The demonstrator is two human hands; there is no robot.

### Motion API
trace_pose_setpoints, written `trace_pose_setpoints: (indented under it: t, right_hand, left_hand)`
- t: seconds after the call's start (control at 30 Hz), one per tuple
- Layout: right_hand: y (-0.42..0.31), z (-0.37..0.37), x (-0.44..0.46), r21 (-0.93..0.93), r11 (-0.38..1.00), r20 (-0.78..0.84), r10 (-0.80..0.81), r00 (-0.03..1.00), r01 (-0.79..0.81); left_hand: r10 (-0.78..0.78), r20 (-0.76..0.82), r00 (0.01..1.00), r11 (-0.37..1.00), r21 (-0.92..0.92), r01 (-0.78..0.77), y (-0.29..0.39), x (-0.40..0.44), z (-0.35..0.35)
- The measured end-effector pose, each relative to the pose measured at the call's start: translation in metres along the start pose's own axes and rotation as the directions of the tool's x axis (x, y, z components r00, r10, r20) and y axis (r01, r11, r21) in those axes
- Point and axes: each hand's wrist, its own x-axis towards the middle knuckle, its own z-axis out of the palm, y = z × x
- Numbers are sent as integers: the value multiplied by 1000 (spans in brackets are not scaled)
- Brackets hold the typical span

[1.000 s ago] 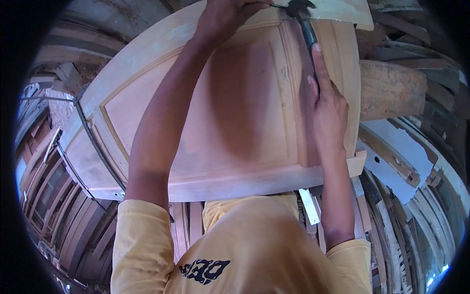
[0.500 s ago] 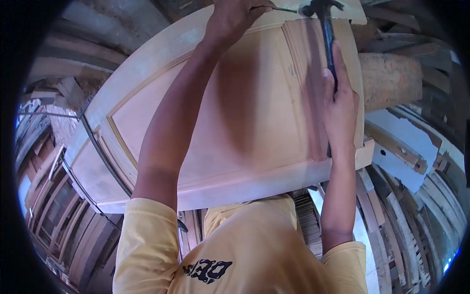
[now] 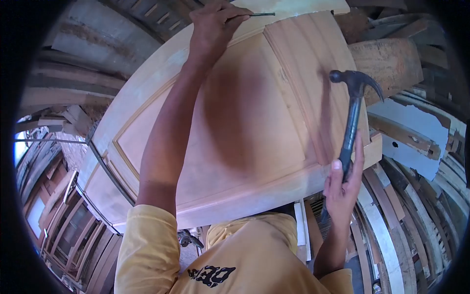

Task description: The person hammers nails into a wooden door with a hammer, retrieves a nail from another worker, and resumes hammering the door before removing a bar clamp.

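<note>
My left hand [image 3: 220, 22] is closed around a nail punch [image 3: 263, 14], a thin dark metal rod sticking out to the right of the fingers, at the far edge of the door. My right hand [image 3: 344, 188] grips a claw hammer [image 3: 351, 122] by the lower handle. The hammer's dark head is up, its claw pointing right, and it is apart from the punch. Under both arms lies a pale panelled wooden door [image 3: 289, 125], with raised mouldings and a curved outer edge. Shadows of the left arm and the hammer fall across it.
A metal clamp bar [image 3: 111, 171] crosses the door's left end. A wooden block [image 3: 387, 66] juts out beyond its right edge. Stacked boards [image 3: 416, 230] crowd the right side, with more planks [image 3: 73, 68] at upper left. A white sheet [image 3: 411, 132] lies among the wood.
The hammer has come away from beside the punch tip, moving down and right with my right hand. My left hand and the punch have shifted slightly left in view.
</note>
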Motion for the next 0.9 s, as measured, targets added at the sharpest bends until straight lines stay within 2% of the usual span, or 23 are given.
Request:
trace_pose_setpoints:
  t: [0.03, 0.1, 0.13, 0.17, 0.27, 0.37, 0.43, 0.47, 0.53, 0.6, 0.67, 0.73, 0.8, 0.87, 0.9]
  right_hand:
    - [2, 5, 6, -91, 990, 6, -109, 994, 109]
    - [-5, 19, 23, -137, 956, -6, -261, 965, 258]
    - [-10, 27, 33, -161, 931, -12, -335, 942, 329]
    - [-13, 34, 49, -287, 843, -9, -478, 878, 456]
    - [-39, 71, 85, -263, 821, -60, -538, 841, 507]
    - [-42, 100, 115, -325, 813, -64, -529, 846, 484]
    - [-45, 106, 119, -497, 811, 93, -304, 948, 309]
    - [-45, 103, 115, -491, 814, 81, -313, 946, 311]
    - [-40, 84, 90, -265, 905, -8, -348, 937, 334]
    - [-30, 55, 60, -251, 920, -62, -325, 944, 301]
    - [-14, 24, 24, -246, 942, -139, -266, 954, 227]
    - [10, -2, -12, -60, 976, -187, -219, 958, 211]
    - [42, -23, -47, -53, 992, -226, -121, 967, 112]
    - [70, -35, -77, -127, 986, -341, -150, 928, 112]
    - [82, -41, -89, -105, 993, -373, -92, 923, 56]
  left_hand:
    - [-18, 18, 1000, 1000, -23, 18, 0, 0, 0]
    - [-39, 33, 999, 999, -35, 40, 1, -1, -1]
    - [-36, 18, 999, 999, 34, 35, 3, -2, -1]
    - [-29, 6, 1000, 995, 99, 28, 5, -3, 0]
    - [23, 1, 1000, 998, 66, -23, 1, -3, 0]
    - [14, 11, 1000, 1000, -5, -14, -6, -2, 3]
    - [47, -20, 999, 998, 38, -46, -6, -7, 4]
    - [77, -57, 995, 994, 85, -72, -8, -7, 4]
    - [58, -51, 997, 998, 14, -57, -16, -11, 7]
    - [56, -45, 997, 996, -69, -59, -15, -9, 7]
    - [-11, -160, 987, 1000, -5, 10, 15, -19, 14]
    - [71, -54, 996, 996, -45, -73, 70, -38, 28]
    - [159, 43, 986, 985, -77, -155, 111, -45, 57]
    - [253, 193, 948, 924, -337, -178, 152, -54, 97]
    - [270, 213, 939, 919, -349, -185, 170, -57, 117]
